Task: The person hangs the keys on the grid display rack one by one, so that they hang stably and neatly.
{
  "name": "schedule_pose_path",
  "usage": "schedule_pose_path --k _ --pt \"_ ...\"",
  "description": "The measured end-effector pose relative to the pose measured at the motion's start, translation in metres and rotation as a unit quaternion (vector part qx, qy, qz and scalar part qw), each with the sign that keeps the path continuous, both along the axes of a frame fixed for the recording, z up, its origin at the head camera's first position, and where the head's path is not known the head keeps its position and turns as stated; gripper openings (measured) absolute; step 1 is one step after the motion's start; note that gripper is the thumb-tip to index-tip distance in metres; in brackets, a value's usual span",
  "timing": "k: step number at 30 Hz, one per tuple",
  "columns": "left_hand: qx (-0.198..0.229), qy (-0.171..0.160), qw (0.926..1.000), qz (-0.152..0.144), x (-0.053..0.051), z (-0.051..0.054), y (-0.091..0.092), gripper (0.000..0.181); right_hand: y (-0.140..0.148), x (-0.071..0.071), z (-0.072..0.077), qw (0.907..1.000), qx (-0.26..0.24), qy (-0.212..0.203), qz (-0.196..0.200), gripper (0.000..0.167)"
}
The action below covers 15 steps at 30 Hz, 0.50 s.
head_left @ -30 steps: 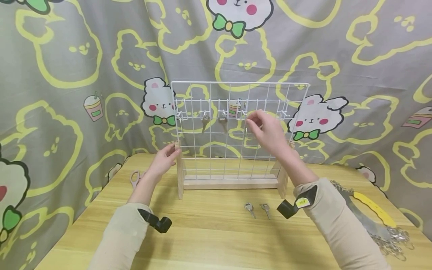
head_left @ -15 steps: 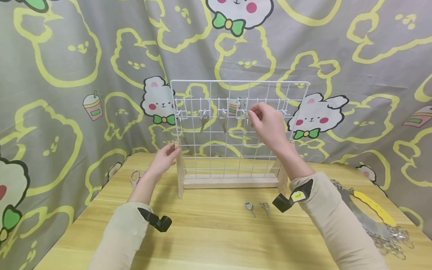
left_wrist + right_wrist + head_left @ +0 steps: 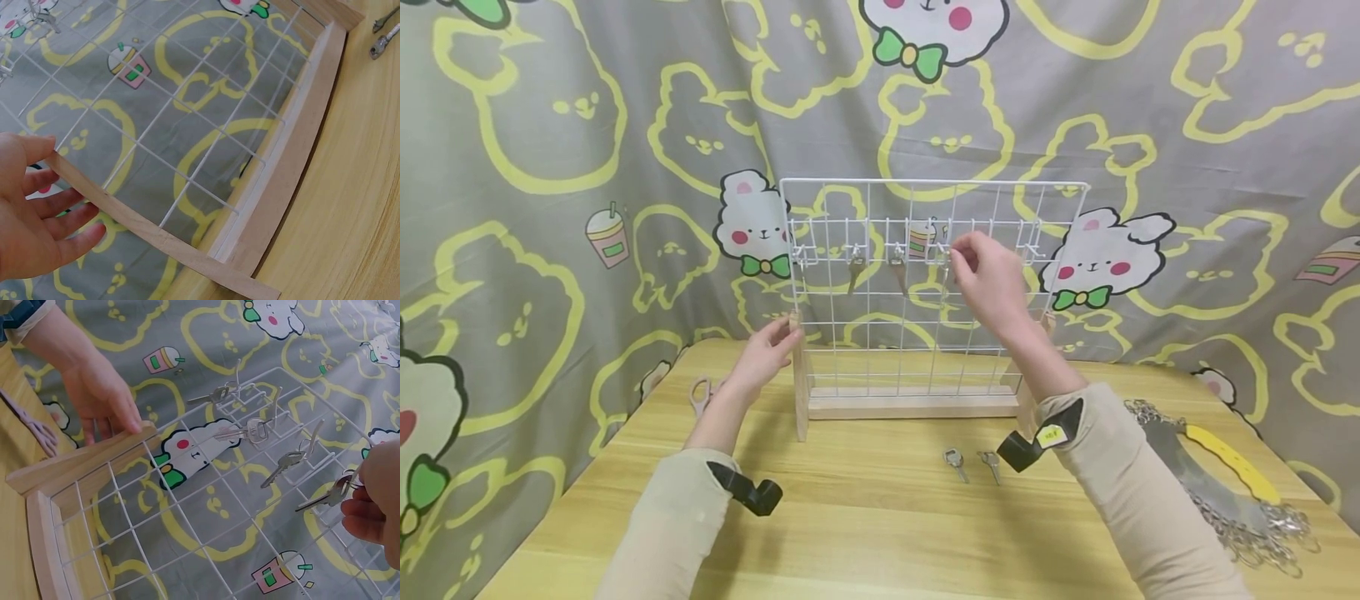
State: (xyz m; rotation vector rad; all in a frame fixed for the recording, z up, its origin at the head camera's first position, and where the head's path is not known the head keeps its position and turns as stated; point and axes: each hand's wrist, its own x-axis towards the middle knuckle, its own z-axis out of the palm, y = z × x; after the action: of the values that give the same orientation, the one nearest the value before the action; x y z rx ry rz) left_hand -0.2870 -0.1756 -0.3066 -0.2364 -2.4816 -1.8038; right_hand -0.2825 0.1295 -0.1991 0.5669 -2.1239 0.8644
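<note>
A white wire grid rack (image 3: 910, 333) with wooden ends stands upright on the table. My left hand (image 3: 763, 354) holds the top of its left wooden post (image 3: 131, 215), thumb in front and fingers behind. At a hook right of the rack's middle, my right hand (image 3: 996, 283) pinches the ring of a metal key (image 3: 328, 497); the hook's tip is hidden by the fingers. To its left three more keys hang from hooks, among them a key (image 3: 287, 464), a key (image 3: 250, 431) and a key (image 3: 215, 395). A white hook (image 3: 1032, 252) sits right of my right hand.
Two loose keys lie before the rack, one key (image 3: 955, 461) beside another key (image 3: 991, 463). Scissors (image 3: 700, 398) lie behind my left forearm. At right is a grey plate with a yellow strip (image 3: 1232, 462) and several metal rings (image 3: 1270, 533). A patterned curtain (image 3: 1075, 92) hangs behind.
My right hand has risen slightly at the hook, and its wrist has shifted a little left. The left hand keeps its hold on the post.
</note>
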Motion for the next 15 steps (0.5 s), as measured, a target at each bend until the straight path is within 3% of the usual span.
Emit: schedule_pose_path --k 5,15 --pt "0.002 -0.002 1.0000 0.000 -0.0003 0.0000 0.0002 0.058 -0.0003 -0.0022 -0.0032 1.0000 -0.003 0.004 0.001 0.010" --pt "0.003 -0.003 1.0000 0.005 0.0012 0.0011 0.0009 0.059 0.0003 -0.0021 -0.0091 0.9993 -0.011 -0.034 0.007 0.011"
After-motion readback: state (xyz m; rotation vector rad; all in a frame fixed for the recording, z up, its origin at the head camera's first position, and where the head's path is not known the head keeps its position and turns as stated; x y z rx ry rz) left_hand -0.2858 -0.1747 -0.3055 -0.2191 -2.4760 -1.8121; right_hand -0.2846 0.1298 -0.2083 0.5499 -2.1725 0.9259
